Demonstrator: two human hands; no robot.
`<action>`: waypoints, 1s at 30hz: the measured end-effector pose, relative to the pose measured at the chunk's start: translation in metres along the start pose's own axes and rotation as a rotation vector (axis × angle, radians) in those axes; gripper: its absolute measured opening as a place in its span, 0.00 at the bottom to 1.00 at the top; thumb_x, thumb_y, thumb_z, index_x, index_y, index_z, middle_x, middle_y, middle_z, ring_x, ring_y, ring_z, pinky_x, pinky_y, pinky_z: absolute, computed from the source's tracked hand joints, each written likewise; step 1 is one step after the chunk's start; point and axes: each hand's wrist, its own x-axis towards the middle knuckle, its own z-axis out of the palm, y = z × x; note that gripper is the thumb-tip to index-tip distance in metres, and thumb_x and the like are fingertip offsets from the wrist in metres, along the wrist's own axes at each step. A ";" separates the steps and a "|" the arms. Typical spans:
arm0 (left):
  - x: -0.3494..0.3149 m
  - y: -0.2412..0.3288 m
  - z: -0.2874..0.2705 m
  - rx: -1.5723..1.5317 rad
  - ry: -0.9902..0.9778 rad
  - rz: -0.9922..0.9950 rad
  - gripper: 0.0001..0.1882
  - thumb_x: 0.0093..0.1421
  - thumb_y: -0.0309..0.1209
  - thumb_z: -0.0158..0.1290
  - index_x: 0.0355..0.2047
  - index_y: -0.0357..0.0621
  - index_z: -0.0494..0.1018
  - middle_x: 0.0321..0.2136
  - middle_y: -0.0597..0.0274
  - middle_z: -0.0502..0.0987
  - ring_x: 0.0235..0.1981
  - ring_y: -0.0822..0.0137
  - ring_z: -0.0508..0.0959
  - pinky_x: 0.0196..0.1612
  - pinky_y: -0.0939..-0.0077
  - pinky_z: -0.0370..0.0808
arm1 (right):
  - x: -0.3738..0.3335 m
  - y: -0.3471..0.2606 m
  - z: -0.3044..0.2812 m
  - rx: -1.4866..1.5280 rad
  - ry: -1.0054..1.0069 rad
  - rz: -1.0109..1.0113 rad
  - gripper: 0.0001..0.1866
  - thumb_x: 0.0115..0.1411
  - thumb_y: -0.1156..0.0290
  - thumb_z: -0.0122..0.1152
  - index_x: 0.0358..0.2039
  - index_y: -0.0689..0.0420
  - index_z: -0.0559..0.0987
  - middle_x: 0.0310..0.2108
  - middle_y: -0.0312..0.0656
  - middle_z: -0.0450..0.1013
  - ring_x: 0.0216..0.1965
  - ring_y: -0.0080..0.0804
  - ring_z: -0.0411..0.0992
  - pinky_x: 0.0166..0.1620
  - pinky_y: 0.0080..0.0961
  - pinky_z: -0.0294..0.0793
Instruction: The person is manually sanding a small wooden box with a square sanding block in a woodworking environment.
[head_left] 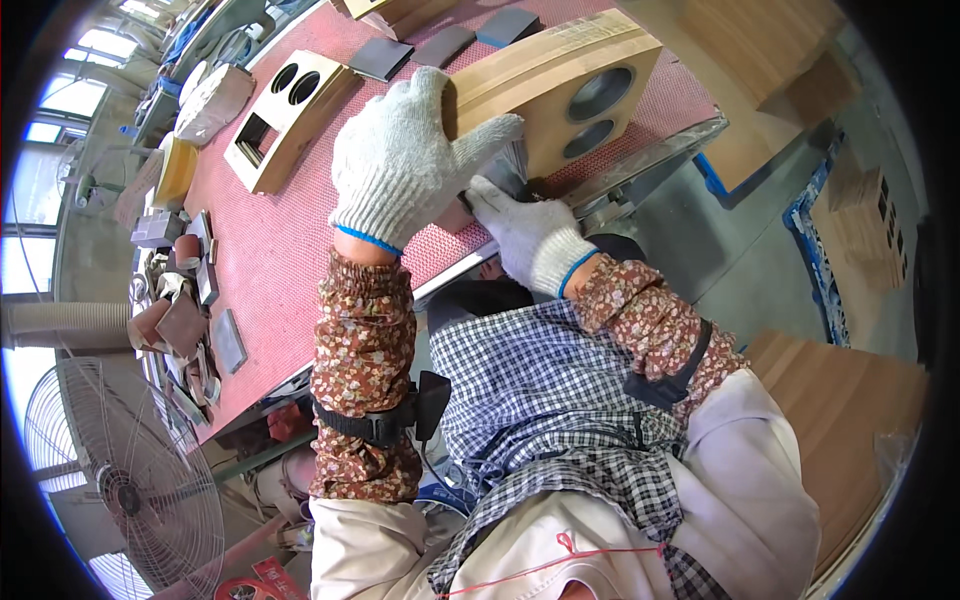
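Observation:
A wooden box (550, 75) with two round holes in its face stands tilted on the red textured tabletop (285, 215). My left hand (395, 160), in a white knit glove, grips the box's near left end, with the thumb stretched along its face. Just below, my right hand (535, 235), gloved alike, is closed by the box's lower edge. Something dark grey shows at its fingertips, partly hidden, and I cannot tell what it is. A second wooden box (285, 120) with two round holes and a rectangular opening lies to the left.
Dark flat pads (443, 46) lie along the far side. Blocks and scraps (180, 320) crowd the table's left edge, near a wire-caged fan (125, 490). Wooden panels (770, 60) and stacked wooden pieces (865, 230) stand on the right, with more boards (840, 420) at lower right.

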 end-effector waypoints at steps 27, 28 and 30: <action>0.000 -0.004 0.003 0.014 0.083 0.032 0.39 0.58 0.68 0.60 0.45 0.40 0.77 0.32 0.48 0.84 0.36 0.50 0.86 0.38 0.55 0.82 | -0.002 0.000 -0.018 0.449 -0.332 0.471 0.34 0.63 0.73 0.48 0.72 0.51 0.64 0.75 0.43 0.59 0.52 0.52 0.79 0.59 0.44 0.78; 0.002 -0.004 0.002 0.014 0.085 0.035 0.39 0.58 0.68 0.60 0.45 0.40 0.77 0.32 0.48 0.84 0.36 0.50 0.86 0.38 0.55 0.82 | 0.010 0.010 -0.012 0.402 -0.450 0.501 0.30 0.64 0.72 0.49 0.69 0.53 0.67 0.73 0.45 0.62 0.51 0.55 0.79 0.57 0.47 0.79; 0.002 -0.002 0.001 0.015 0.053 0.022 0.39 0.58 0.68 0.60 0.45 0.40 0.77 0.32 0.48 0.84 0.36 0.50 0.86 0.38 0.55 0.82 | 0.035 0.013 -0.021 0.373 -0.575 0.572 0.29 0.64 0.72 0.49 0.68 0.53 0.68 0.72 0.46 0.63 0.50 0.55 0.79 0.56 0.47 0.79</action>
